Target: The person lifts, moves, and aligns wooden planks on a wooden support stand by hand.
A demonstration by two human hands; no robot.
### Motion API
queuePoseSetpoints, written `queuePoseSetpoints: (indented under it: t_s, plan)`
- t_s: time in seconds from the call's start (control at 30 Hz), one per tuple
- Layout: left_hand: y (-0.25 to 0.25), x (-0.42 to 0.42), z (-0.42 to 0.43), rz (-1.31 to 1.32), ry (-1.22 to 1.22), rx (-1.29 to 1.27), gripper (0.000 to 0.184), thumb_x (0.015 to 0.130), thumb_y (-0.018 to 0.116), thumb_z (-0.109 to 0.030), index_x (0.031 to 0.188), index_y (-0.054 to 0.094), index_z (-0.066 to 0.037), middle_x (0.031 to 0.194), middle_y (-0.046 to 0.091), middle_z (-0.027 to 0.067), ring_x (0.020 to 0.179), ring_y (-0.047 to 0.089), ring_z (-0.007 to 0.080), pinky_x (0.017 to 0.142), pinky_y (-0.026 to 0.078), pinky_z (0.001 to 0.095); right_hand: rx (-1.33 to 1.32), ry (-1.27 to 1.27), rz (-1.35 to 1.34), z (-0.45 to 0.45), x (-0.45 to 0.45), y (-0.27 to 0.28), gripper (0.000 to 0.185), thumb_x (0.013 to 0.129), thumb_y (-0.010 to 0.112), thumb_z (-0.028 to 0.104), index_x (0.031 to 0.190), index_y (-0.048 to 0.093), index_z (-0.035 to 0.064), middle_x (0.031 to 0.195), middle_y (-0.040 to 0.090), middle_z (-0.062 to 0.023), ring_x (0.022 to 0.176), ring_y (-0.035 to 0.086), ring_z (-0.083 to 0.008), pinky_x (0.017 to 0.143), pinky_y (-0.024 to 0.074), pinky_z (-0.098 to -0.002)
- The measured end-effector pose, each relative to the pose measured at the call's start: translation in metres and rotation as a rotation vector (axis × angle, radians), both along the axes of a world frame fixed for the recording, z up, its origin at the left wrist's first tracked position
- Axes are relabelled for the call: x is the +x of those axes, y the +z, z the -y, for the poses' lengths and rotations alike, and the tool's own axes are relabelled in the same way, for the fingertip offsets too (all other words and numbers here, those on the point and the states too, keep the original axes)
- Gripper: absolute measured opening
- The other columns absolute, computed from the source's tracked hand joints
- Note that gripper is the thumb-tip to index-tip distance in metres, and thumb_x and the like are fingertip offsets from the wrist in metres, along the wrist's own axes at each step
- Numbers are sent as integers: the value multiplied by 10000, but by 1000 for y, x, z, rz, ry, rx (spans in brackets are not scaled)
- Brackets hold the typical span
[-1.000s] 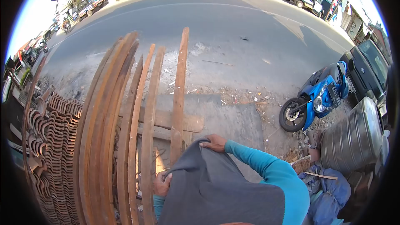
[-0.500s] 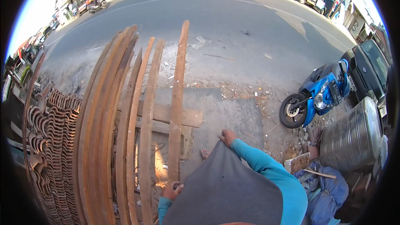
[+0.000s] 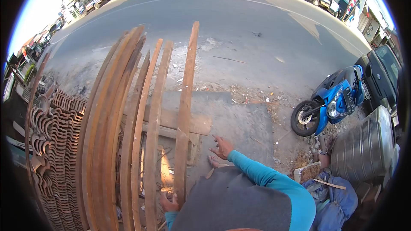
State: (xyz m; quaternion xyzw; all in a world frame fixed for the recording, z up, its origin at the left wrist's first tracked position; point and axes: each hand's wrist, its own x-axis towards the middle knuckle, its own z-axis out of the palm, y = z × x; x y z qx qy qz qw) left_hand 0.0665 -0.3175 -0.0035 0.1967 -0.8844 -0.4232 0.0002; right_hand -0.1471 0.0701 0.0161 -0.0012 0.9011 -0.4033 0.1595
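a person's view down over their own grey shirt at a roadside. this looks like a pause between grips: neither hand seems to hold anything. the right hand is out in front of the body, over a dark, dusty mat, its fingers spread unevenly and its palm turned down. the left hand is low, right by the left edge of the last board, its fingers loosely curled with the thumb apart; whether it touches the wood, i cannot tell.

the boards, the things nearest the hands, run lengthwise from the person towards the road. several lie close together on the left; others are set apart with gaps between. short planks pass crosswise beneath. as a judgement, a hold on the last board would call for the left fingers to close round its edge, with the right hand brought across.

the wood is reddish brown, sawn straight, narrow and pale-flecked, though the lens makes it bow. left of it, curved clay tiles are stacked in wavy rows, rough and orange-brown. on the right are a glossy blue motorbike, a ribbed, shiny metal drum and a crumpled blue bag with a thin wood strip on it. the ground between is gritty and littered with chips.
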Motion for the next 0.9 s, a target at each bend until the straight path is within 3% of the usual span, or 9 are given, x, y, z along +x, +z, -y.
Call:
queuePoseSetpoints:
  t_s: [0.07, 0.13, 0.2, 0.27, 0.4, 0.47, 0.7, 0.8, 0.9]
  plan:
    - [6, 4, -12, 27, -14, -38, 481, 844, 786, -230, 1189, 606, 53, 987, 686, 213, 891, 688, 332, 812, 545, 448, -4, -6, -104, 20, -7, 12, 931, 876, 677, 585, 1564, 259, 117, 1470, 442, -249, 1292, 502, -416, 1044, 447, -485]
    - [2, 0, -18, 46, -24, -72, 513, 848, 783, -288, 1193, 613, 51, 1004, 682, 234, 924, 678, 371, 854, 533, 482, 47, 32, -205, 38, -11, 33, 970, 864, 646, 643, 1577, 234, 131, 1509, 389, -258, 1342, 447, -435, 1091, 399, -513]
    - [-22, 3, -15, 241, -33, -143, 562, 880, 728, -402, 1199, 623, 49, 1080, 668, 266, 1023, 643, 434, 949, 490, 513, 97, 70, -310, 50, -18, 47, 1009, 852, 615, 702, 1590, 210, 145, 1548, 335, -268, 1392, 392, -453, 1139, 351, -541]
    - [-15, -6, -21, 307, -28, -171, 581, 900, 686, -441, 1205, 623, 49, 1116, 661, 268, 1072, 616, 452, 965, 478, 520, 235, 272, -318, 56, -26, 55, 1047, 848, 534, 784, 1602, 186, 145, 1606, 232, -257, 1484, 249, -439, 1185, 235, -594]
    - [-2, -22, -29, 375, 37, -131, 592, 950, 592, -489, 1208, 625, 43, 1171, 643, 291, 1135, 577, 487, 979, 463, 527, 336, 444, -412, 70, -43, 62, 1066, 847, 491, 816, 1608, 170, 142, 1624, 198, -246, 1517, 189, -412, 1197, 175, -613]
    - [-24, -20, -30, 319, 103, -195, 594, 962, 558, -506, 1197, 633, 34, 1156, 647, 300, 1112, 588, 493, 951, 475, 531, 276, 531, -440, 78, -53, 69, 1064, 846, 495, 815, 1606, 198, 133, 1634, 165, -251, 1521, 166, -424, 1200, 178, -610]
    - [-75, -10, -17, 283, 189, -195, 562, 973, 479, -580, 1131, 672, -76, 1022, 684, 267, 987, 650, 470, 825, 517, 539, 185, 653, -584, 104, -95, 58, 1022, 873, 485, 791, 1595, 226, 115, 1622, 218, -235, 1520, 189, -392, 1221, 172, -577]
    - [-79, -6, -18, 391, 274, -242, 529, 968, 467, -598, 1069, 690, -129, 897, 716, 215, 884, 683, 455, 744, 531, 549, 140, 674, -517, 112, -105, 42, 969, 887, 496, 764, 1560, 306, 93, 1581, 303, -230, 1500, 237, -389, 1224, 184, -561]
    - [-79, -3, -22, 316, 333, -236, 498, 960, 512, -575, 1026, 682, -112, 859, 711, 200, 828, 685, 430, 710, 527, 530, 235, 731, -476, 115, -103, 23, 881, 901, 528, 714, 1492, 421, 70, 1545, 360, -225, 1481, 277, -387, 1220, 202, -558]
